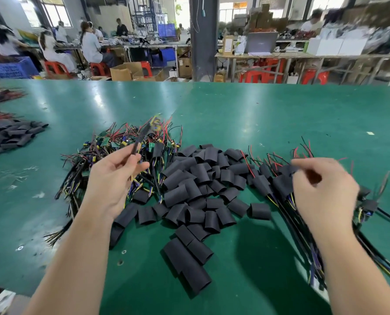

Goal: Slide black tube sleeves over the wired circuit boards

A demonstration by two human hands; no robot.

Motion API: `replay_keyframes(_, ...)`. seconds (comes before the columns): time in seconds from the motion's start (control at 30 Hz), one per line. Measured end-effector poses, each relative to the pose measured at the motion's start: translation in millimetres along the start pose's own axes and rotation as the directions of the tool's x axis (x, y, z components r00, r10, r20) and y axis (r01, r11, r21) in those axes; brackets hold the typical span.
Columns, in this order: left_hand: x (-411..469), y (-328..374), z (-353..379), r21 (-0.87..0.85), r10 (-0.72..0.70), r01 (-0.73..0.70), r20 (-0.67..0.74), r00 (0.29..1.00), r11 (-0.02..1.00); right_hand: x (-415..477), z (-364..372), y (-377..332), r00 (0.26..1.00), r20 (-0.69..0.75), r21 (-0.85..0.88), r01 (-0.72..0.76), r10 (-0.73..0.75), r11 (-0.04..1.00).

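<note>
— What's on the green worktop [257, 114]?
— A central heap of black tube sleeves [196, 189], with wired circuit boards [112, 142] tangled just left of it. The left hand [114, 178] has its grip pinched on one wire [139, 138]. The right hand [321, 192] is curled (too blurred to tell its grip).
— And the room?
— There are workers [91, 46] seated at benches on red stools [55, 67].

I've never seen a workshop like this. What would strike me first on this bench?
The heap of black tube sleeves in the middle of the green table stands out first. Left of it lies a tangle of wired circuit boards, and the left hand holds one board up by its cable. The right hand hangs over sleeved boards on the right.
</note>
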State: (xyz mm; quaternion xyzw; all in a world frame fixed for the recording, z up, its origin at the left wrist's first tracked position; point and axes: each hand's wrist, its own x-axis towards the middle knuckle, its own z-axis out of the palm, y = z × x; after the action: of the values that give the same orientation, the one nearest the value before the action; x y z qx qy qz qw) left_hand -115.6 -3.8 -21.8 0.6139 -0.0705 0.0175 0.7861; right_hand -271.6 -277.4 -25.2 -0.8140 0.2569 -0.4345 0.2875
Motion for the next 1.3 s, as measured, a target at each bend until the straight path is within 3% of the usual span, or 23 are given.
replay_keyframes(0.07, -9, -3, 3, -0.064, -0.018, 0.020, 0.036, 0.999, 0.998, -8, 7, -9, 0.976, 0.210, 0.132, -0.092, 0.062, 0.987)
replay_keyframes(0.2, -22, -8, 8, -0.116, -0.093, 0.104, 0.090, 0.992, 0.988, -27, 23, -25, 0.847, 0.525, 0.245, -0.238, 0.078, 0.940)
replay_keyframes(0.27, -29, -10, 8, 0.006, -0.153, 0.155, 0.197, 0.968, 0.988, -34, 31, -29, 0.754, 0.647, 0.348, -0.423, 0.112, 0.836)
replay_keyframes(0.33, -37, -10, 7, 0.176, -0.229, 0.176, 0.354, 0.907, 0.969, -39, 37, -33, 0.611, 0.778, 0.415, -0.674, 0.146, 0.611)
replay_keyframes(0.4, -48, -11, 7, 0.377, -0.339, 0.156, 0.491, 0.802, 0.913, -42, 43, -34, 0.502, 0.851, 0.411, -0.819, 0.152, 0.401)
replay_keyframes(0.43, -53, -12, 8, 0.475, -0.392, 0.117, 0.534, 0.749, 0.872, -43, 45, -33, 0.475, 0.865, 0.401, -0.847, 0.159, 0.350)
replay_keyframes(0.5, -60, -12, 13, 0.624, -0.456, -0.005, 0.577, 0.678, 0.781, -43, 47, -31, 0.449, 0.874, 0.364, -0.859, 0.188, 0.361)
replay_keyframes(0.6, -64, -8, 21, 0.724, -0.498, -0.166, 0.603, 0.623, 0.669, -44, 49, -26, 0.447, 0.867, 0.307, -0.827, 0.220, 0.470)
replay_keyframes(0.67, -61, -11, 28, 0.737, -0.395, -0.289, 0.600, 0.696, 0.610, -46, 50, -24, 0.456, 0.871, 0.291, -0.779, 0.183, 0.556)
replay_keyframes(0.77, -55, -24, 40, 0.802, -0.115, -0.466, 0.539, 0.835, 0.375, -52, 52, -25, 0.501, 0.863, 0.251, -0.550, 0.074, 0.797)
replay_keyframes(0.83, -52, -36, 49, 0.845, -0.064, -0.452, 0.488, 0.871, 0.284, -54, 53, -26, 0.530, 0.848, 0.192, -0.281, -0.014, 0.941)
replay_keyframes(0.9, -50, -45, 57, 0.889, -0.046, -0.397, 0.417, 0.908, 0.230, -54, 55, -27, 0.544, 0.834, 0.174, -0.107, -0.089, 0.979)
replay_keyframes(1.0, -47, -51, 64, 0.918, 0.020, -0.355, 0.357, 0.934, 0.178, -55, 59, -24, 0.594, 0.802, 0.184, -0.155, -0.057, 0.971)
replay_keyframes(1.07, -46, -53, 65, 0.910, 0.061, -0.371, 0.366, 0.928, 0.184, -56, 60, -22, 0.632, 0.775, 0.208, -0.266, 0.007, 0.941)
replay_keyframes(1.2, -44, -43, 65, 0.771, 0.264, -0.462, 0.381, 0.886, 0.439, -52, 58, -19, 0.704, 0.707, 0.300, -0.389, 0.070, 0.871)
replay_keyframes(1.3, -34, -26, 59, 0.730, 0.356, -0.418, 0.251, 0.900, 0.540, -47, 57, -19, 0.729, 0.676, 0.405, -0.485, 0.103, 0.775)
